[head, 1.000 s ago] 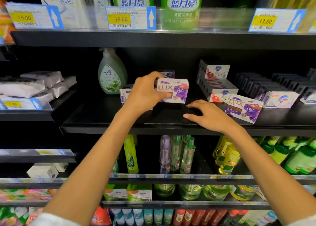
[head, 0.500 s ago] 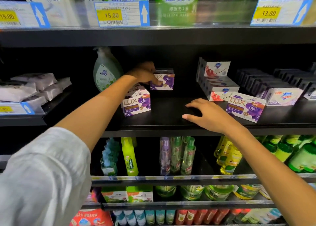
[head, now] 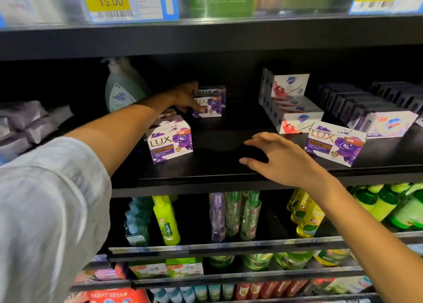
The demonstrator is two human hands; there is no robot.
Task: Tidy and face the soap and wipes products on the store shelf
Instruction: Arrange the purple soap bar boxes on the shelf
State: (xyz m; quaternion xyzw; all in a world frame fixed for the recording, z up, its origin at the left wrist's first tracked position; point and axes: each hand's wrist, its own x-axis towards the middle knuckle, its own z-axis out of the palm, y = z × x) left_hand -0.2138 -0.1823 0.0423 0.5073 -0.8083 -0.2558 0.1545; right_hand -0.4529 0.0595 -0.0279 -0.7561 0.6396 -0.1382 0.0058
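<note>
left hand [head: 185, 96] reaches deep into the black shelf [head: 229, 172], fingers on a purple LUX soap box [head: 209, 107] at the back | right hand [head: 279, 158] spread, resting near the shelf's front edge | one more LUX box [head: 170, 141] up front left, another LUX carton [head: 335, 143] tilted at right

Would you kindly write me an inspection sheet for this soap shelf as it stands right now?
Surface: black shelf, bare in the middle.
Job's things: Lux box at the back; front Lux box upright, facing out; right Lux box skewed; red-and-white soap boxes stacked; wipes packs far left.
Clutter: pump bottle behind the Lux boxes.
Hands: left hand touches the back Lux box, grip unclear; right hand rests open on the shelf.
Cables: nothing seen.
Surroundings: price tags above; green and yellow bottles below.
</note>
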